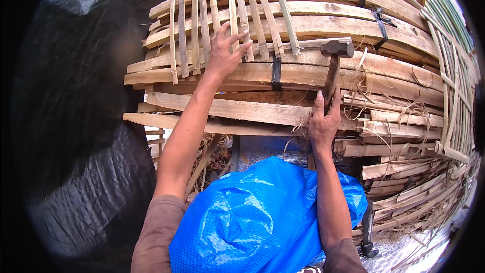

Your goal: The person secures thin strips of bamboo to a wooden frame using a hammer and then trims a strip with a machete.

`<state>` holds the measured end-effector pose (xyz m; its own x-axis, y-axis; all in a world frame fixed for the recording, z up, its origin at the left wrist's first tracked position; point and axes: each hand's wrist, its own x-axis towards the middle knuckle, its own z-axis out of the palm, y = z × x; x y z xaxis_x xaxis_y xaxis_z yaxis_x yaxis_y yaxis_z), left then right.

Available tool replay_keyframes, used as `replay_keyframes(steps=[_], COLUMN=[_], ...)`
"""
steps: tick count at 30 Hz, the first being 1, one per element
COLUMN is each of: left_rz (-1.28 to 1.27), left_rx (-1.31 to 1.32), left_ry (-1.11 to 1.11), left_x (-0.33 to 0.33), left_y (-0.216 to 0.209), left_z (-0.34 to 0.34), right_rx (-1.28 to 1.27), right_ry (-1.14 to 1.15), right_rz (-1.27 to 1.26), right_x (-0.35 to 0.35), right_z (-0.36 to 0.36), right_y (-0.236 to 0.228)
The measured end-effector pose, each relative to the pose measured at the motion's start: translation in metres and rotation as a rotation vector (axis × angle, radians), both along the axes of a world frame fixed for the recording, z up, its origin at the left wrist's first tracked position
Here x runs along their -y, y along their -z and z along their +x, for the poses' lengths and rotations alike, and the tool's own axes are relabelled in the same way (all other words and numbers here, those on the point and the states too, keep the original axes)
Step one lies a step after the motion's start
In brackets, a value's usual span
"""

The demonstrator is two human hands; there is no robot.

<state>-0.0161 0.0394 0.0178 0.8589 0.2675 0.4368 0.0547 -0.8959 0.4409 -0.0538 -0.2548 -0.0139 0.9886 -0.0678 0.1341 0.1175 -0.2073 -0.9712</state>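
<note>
My right hand [324, 126] is closed around the wooden handle of a hammer [332, 73]. The hammer's dark metal head points up, over the right end of a thin crosswise strip [313, 44]. My left hand [227, 53] lies with its fingers spread on a row of narrow wooden slats [195, 25], touching those in the middle. The slats run side by side away from me, their near ends uneven. Beneath them is a stack of thick wooden planks [283, 73]. Part of the slats under my left fingers is hidden.
Black strapping [276, 73] binds the planks in places. A blue plastic sheet [237, 217] covers my lap. Split wood pieces [399, 129] and curled shavings lie at right, beside a slatted frame [453, 96]. Black sheeting [76, 146] hangs at left. A dark-handled tool [368, 230] sits lower right.
</note>
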Motion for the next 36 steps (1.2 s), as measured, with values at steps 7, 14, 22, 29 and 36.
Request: replay_keyframes(steps=[7, 14, 22, 29, 36], left_rz=[0.034, 0.093, -0.039, 0.255, 0.522], left_rx=[0.076, 0.113, 0.008, 0.126, 0.065], left_ry=[0.047, -0.116, -0.127, -0.008, 0.092], left_x=[0.007, 0.018, 0.020, 0.032, 0.055], left_y=[-0.006, 0.014, 0.010, 0.013, -0.001], left_z=[-0.034, -0.030, -0.024, -0.038, -0.032], right_rx=[-0.125, -0.068, -0.102, -0.003, -0.006], right_ry=[-0.033, -0.014, -0.021, 0.006, -0.009], right_rz=[0.011, 0.023, 0.036, 0.001, 0.013], right_x=[0.003, 0.002, 0.002, 0.000, 0.002], right_z=[-0.002, -0.002, -0.001, -0.001, 0.000], right_y=[-0.013, -0.005, -0.004, 0.001, -0.001])
